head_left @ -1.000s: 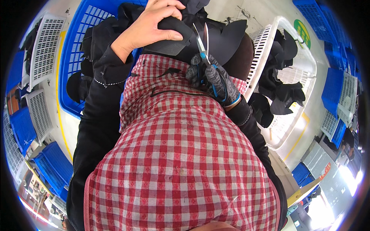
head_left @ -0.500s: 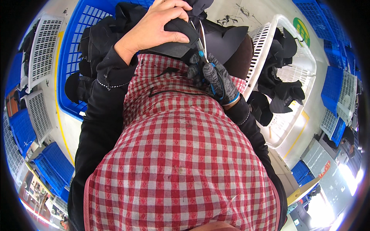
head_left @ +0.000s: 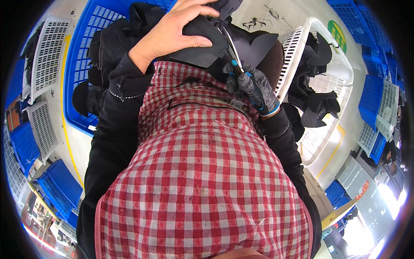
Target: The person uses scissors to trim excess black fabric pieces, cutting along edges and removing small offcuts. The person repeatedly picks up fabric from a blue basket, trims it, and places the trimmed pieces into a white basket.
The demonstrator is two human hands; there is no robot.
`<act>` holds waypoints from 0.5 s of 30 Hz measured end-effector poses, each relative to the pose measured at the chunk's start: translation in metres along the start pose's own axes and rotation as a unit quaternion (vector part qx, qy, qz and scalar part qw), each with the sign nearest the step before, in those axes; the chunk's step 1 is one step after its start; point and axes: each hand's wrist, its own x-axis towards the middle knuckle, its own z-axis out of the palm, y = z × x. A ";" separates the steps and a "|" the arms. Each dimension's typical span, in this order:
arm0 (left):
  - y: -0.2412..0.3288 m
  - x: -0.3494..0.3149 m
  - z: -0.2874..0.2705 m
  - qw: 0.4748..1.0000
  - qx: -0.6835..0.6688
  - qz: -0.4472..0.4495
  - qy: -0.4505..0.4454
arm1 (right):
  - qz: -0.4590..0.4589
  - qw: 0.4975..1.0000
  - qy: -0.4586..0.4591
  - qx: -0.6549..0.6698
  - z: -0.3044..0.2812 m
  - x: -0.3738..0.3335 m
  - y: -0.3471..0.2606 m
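My bare left hand (head_left: pixel 172 36) grips a black fabric piece (head_left: pixel 206 38) above my lap, its thumb lying on top and the fingers reaching over the far side. In my right hand (head_left: pixel 252 88), which wears a grey knit glove, is a pair of scissors (head_left: pixel 234 61) with a blue pivot. Their blades point up and away from me at the right edge of the piece and stand slightly apart. More dark material (head_left: pixel 256 48) lies beneath and beyond the blades. Just where the blade tips touch the fabric is hard to make out.
A blue crate (head_left: pixel 71 93) with black pieces (head_left: pixel 103 52) stands at my left. On the right is a white basket (head_left: pixel 348 82) holding more black pieces (head_left: pixel 317 101). Thread scraps (head_left: pixel 254 21) lie on the floor ahead. Stacked crates (head_left: pixel 58 185) line both sides.
My right hand has shifted right and a little toward me with the scissors. The left hand keeps its hold, nearly still.
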 end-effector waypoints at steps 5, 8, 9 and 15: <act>0.000 -0.012 0.013 0.990 -0.014 -0.136 0.033 | 0.006 0.997 -0.019 -0.078 -0.020 -0.002 -0.007; -0.002 -0.015 0.015 0.988 -0.042 -0.149 0.024 | 0.010 0.992 -0.029 -0.125 -0.026 0.000 -0.010; -0.003 -0.015 0.014 0.988 -0.046 -0.150 0.017 | -0.001 0.991 -0.027 -0.132 -0.027 0.001 -0.010; 0.001 -0.016 0.013 0.987 -0.035 -0.154 0.022 | 0.000 0.982 -0.028 -0.186 -0.031 0.001 -0.020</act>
